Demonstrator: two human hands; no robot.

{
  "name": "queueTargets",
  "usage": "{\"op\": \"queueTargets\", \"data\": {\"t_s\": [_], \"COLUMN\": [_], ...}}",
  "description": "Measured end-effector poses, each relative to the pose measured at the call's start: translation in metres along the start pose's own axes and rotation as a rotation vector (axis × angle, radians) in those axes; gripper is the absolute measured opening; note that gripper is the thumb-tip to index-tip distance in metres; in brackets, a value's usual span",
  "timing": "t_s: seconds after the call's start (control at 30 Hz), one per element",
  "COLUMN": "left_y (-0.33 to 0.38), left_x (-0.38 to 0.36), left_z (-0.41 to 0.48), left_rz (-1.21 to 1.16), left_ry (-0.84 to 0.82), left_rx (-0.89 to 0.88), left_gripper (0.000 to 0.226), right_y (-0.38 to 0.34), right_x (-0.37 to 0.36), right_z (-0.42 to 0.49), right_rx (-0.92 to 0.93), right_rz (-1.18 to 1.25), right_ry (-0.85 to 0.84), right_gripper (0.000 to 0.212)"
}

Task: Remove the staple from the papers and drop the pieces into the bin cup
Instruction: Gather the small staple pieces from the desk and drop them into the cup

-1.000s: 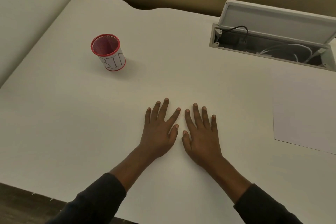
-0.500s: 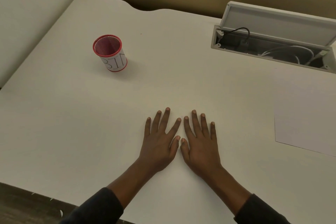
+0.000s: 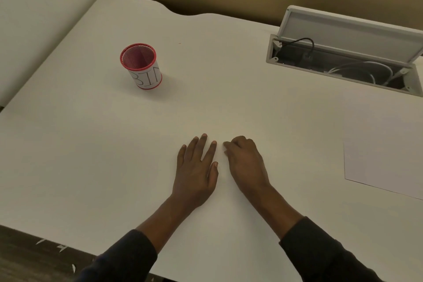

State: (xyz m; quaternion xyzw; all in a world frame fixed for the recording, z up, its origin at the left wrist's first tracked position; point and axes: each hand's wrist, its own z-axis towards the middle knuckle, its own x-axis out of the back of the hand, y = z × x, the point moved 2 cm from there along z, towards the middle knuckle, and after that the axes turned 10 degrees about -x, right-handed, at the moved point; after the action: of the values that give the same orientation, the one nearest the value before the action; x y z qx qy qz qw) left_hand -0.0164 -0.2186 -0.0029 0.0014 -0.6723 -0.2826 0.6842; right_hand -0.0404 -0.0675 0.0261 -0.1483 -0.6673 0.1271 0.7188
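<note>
The right hand has curled its fingers, the left hand lies spread, bin cup upright.

The only word to read was "BIN". It was written in thin black letters on the white label around the red bin cup, in the upper left of the frame.
</note>
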Motion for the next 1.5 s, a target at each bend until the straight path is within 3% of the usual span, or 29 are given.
{"op": "queueTargets", "data": {"t_s": [0.3,0.4,0.6,0.7,0.93,1.03,1.23,1.37,1.5], "left_y": [0.000,0.001,0.001,0.000,0.000,0.000,0.001,0.004,0.004], "left_x": [0.002,0.002,0.002,0.002,0.000,-0.001,-0.006,-0.011,-0.008], "left_z": [0.000,-0.001,0.000,0.000,-0.001,0.002,0.025,0.024,0.026], "left_rz": [-0.030,-0.036,-0.034,-0.041,-0.014,-0.021,-0.026,0.013,0.029], "left_ry": [0.025,0.029,0.031,0.032,0.005,0.005,-0.063,-0.118,-0.111], "left_rx": [0.000,0.001,-0.001,-0.001,-0.004,0.004,-0.161,-0.174,-0.174], "left_gripper": [0.054,0.054,0.055,0.055,0.057,0.057,0.061,0.059,0.056], "right_y": [-0.005,-0.006,0.003,0.009,0.024,0.023,-0.009,-0.034,-0.084], "right_x": [0.004,0.002,-0.003,-0.002,0.018,0.020,0.030,0.041,0.052], "right_z": [0.010,0.013,0.019,0.026,0.027,0.026,0.050,0.082,0.131], "right_rx": [0.305,0.402,0.457,0.329,-0.465,-0.667,-0.758,-0.751,-0.620], "right_rz": [-0.189,-0.215,-0.236,-0.118,0.737,1.064,1.456,1.539,1.532], "right_ry": [0.039,0.074,0.063,-0.010,-0.241,-0.319,-0.443,-0.464,-0.533], "right_gripper": [0.026,0.019,0.016,0.011,0.009,0.011,0.011,0.010,0.008]}}
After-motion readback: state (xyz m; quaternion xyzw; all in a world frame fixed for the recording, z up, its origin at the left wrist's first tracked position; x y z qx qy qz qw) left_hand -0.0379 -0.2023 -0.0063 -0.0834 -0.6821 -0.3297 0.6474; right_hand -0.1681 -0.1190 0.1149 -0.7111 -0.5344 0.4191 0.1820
